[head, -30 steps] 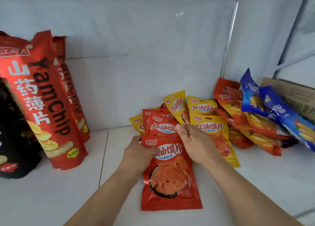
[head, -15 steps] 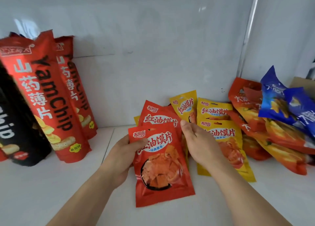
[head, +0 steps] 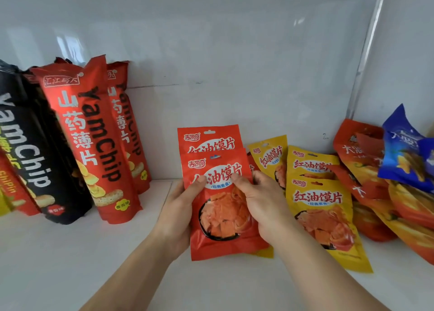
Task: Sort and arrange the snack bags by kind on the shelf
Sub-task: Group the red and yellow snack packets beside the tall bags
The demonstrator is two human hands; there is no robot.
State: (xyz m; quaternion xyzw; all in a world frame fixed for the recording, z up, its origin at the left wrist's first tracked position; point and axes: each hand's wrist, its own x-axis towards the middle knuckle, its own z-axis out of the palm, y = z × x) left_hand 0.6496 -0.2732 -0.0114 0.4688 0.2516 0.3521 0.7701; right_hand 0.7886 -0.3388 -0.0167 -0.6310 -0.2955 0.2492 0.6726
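Note:
A red flat snack bag (head: 220, 216) is upright in the middle of the white shelf (head: 70, 263). My left hand (head: 180, 207) grips its left edge with the thumb on the front. My right hand (head: 260, 200) holds its right edge, thumb across the print. A second red bag (head: 209, 139) stands right behind it. Several yellow bags of the same snack (head: 321, 207) lie and lean to the right, one partly under the held bag.
Tall red YamChip bags (head: 94, 141) and a black one (head: 30, 151) lean on the back wall at the left. A loose heap of orange bags (head: 366, 169) and blue bags (head: 404, 151) fills the right corner. A metal upright (head: 366, 50) runs at right.
Both hands have lifted the front red bag upright and drawn it left, square in front of the second red bag. The view has swung left, showing more of the YamChip bags.

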